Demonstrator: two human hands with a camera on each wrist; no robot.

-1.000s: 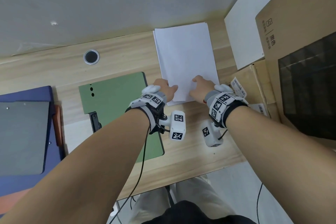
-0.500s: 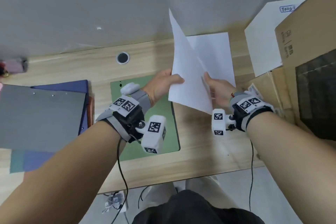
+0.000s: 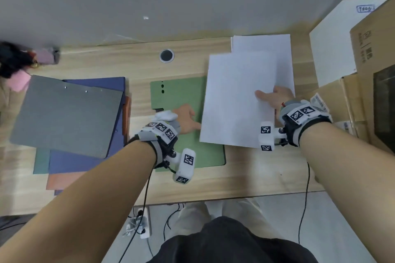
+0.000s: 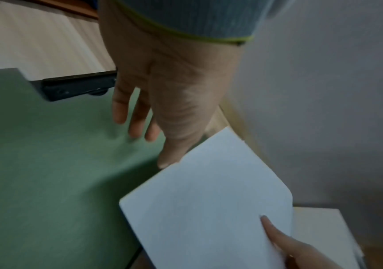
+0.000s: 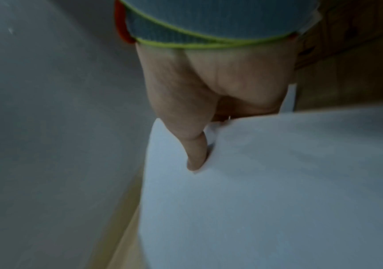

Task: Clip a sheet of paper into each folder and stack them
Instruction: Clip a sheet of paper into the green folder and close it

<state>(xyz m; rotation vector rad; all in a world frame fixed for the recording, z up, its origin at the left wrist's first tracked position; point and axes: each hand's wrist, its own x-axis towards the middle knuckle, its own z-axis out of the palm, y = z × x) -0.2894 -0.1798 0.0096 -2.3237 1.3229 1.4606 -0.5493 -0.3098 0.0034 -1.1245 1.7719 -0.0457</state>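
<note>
While overlapping the green folder [image 3: 181, 100], a paper sheet [image 3: 235, 100] pinched by right hand [image 3: 275, 97]; left hand [image 3: 186, 118] spread

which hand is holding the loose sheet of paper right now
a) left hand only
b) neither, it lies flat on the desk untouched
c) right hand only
c: the right hand pinches the sheet of paper at its right edge, thumb on top, while the left hand is over the green folder with its fingers straight, just beside the sheet's left edge and not gripping it.
</note>
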